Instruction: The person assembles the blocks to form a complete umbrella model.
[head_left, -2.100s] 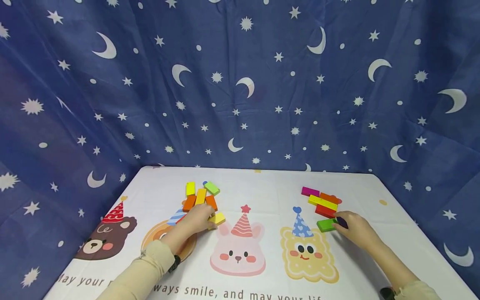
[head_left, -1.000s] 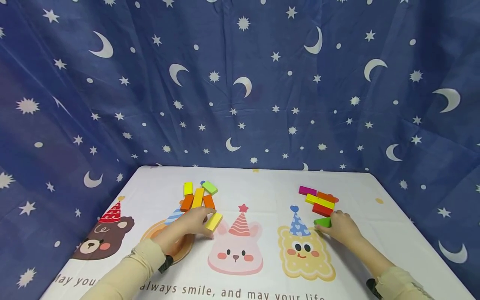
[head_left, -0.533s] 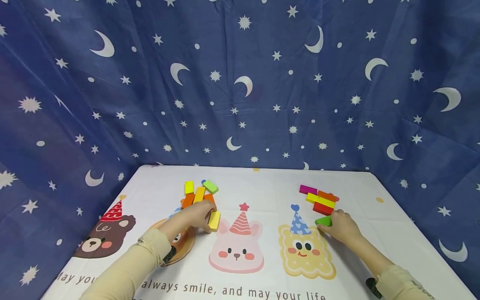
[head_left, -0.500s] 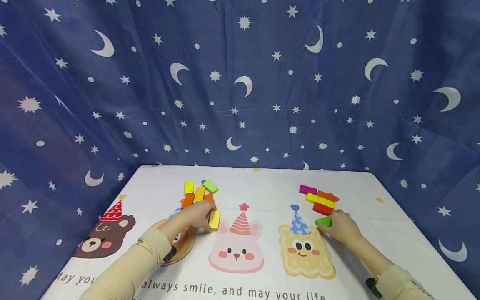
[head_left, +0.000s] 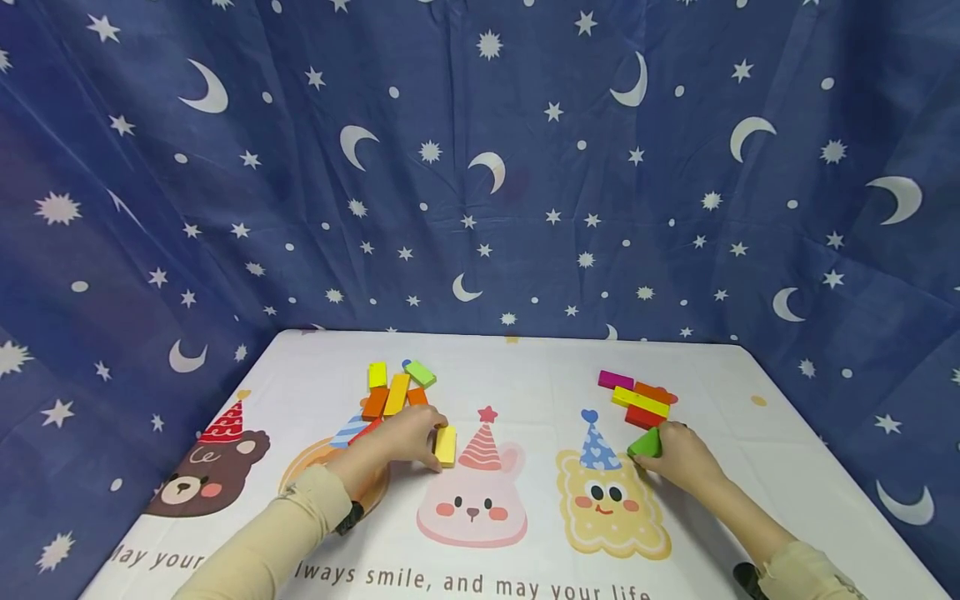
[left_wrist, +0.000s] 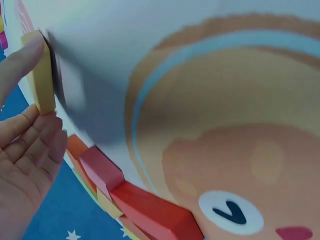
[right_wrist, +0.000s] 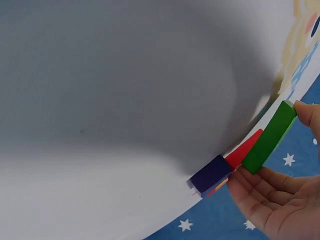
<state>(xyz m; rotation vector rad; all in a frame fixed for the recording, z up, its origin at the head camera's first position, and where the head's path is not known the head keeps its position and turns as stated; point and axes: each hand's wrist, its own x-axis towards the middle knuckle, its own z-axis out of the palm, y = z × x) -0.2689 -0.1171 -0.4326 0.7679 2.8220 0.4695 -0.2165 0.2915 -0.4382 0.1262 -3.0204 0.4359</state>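
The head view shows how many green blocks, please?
2: a light green block at the far end of the left pile, a darker block in the right hand; others may be hidden.

I see the right grip (right_wrist: 285, 200) holding a green block (right_wrist: 270, 137) by its ends — a red block (right_wrist: 243, 150) partly hidden behind it, a dark blue block (right_wrist: 210, 174) just beside that on the white counter (right_wrist: 125, 100) — with blue star-printed cloth (right_wrist: 205, 215) beyond.

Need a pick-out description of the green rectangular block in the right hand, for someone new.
On the white cartoon-print tablecloth, find the cluster of multicoloured rectangular blocks on the person's right. At the cluster's near edge, the bare right hand pinches the green rectangular block between thumb and fingers. It's the only green one; neighbours include red, yellow, orange and magenta.
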